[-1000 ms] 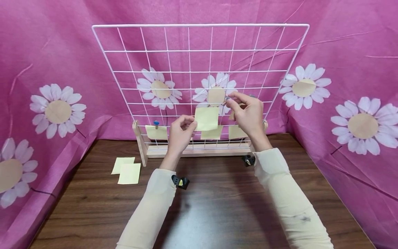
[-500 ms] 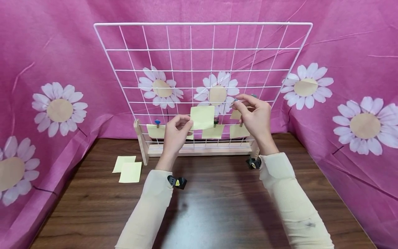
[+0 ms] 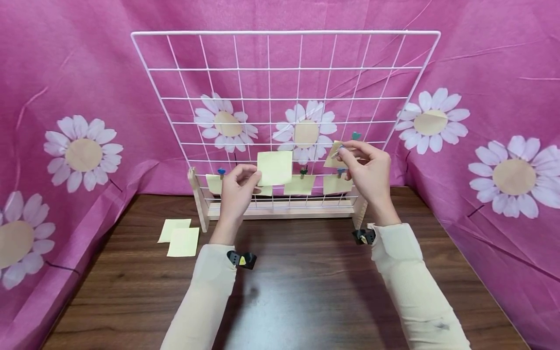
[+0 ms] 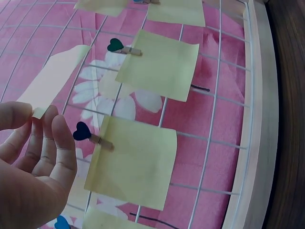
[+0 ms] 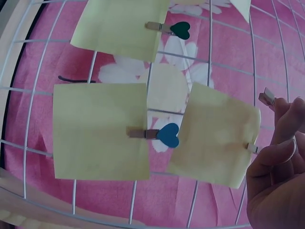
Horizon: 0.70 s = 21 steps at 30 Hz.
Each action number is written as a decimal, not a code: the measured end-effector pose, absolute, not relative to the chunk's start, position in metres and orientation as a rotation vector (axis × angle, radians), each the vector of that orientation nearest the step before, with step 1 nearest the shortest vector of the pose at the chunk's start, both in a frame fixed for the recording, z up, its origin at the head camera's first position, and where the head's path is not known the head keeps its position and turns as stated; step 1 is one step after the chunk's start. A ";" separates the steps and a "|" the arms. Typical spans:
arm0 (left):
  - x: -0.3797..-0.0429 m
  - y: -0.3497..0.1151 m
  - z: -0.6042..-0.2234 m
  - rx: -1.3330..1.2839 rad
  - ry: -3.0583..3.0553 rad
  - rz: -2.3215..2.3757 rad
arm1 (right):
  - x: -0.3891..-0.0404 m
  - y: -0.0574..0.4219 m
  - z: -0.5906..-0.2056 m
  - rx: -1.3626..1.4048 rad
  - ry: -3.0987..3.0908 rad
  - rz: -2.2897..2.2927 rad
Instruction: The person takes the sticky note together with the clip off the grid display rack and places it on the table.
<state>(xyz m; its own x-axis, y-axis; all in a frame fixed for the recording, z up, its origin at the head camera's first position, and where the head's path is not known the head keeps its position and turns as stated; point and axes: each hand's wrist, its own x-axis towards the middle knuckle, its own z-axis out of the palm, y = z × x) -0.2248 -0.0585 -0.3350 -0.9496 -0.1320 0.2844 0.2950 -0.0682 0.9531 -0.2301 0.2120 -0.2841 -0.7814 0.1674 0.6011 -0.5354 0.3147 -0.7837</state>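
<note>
My left hand pinches a yellow sticky note by its left edge, in front of the white wire grid. To its right, my right hand pinches a small wooden clothespin between thumb and fingertips. The pin overlaps a clipped note in the head view. Lower on the grid, more sticky notes hang from heart-topped clothespins, among them a note under a light blue heart and a note under a green heart. My left hand partly covers the lower-left notes.
A pale wooden stand holds the grid upright on the brown table. Two loose sticky notes lie overlapping to the left of the stand. Pink cloth with white flowers surrounds the table at the back and sides.
My left hand has moved left with the sticky note, and my right hand has moved right and slightly down with the clothespin. The gap between them has widened, uncovering a green-hearted pin.
</note>
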 end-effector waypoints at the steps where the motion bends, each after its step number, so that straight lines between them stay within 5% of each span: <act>1: -0.224 -0.060 -0.335 -0.171 -1.916 -2.095 | -0.229 0.213 -0.284 0.320 -1.988 1.515; 21: -0.216 -0.087 -0.340 -0.092 -1.863 -2.086 | -0.222 0.233 -0.299 0.219 -2.001 1.575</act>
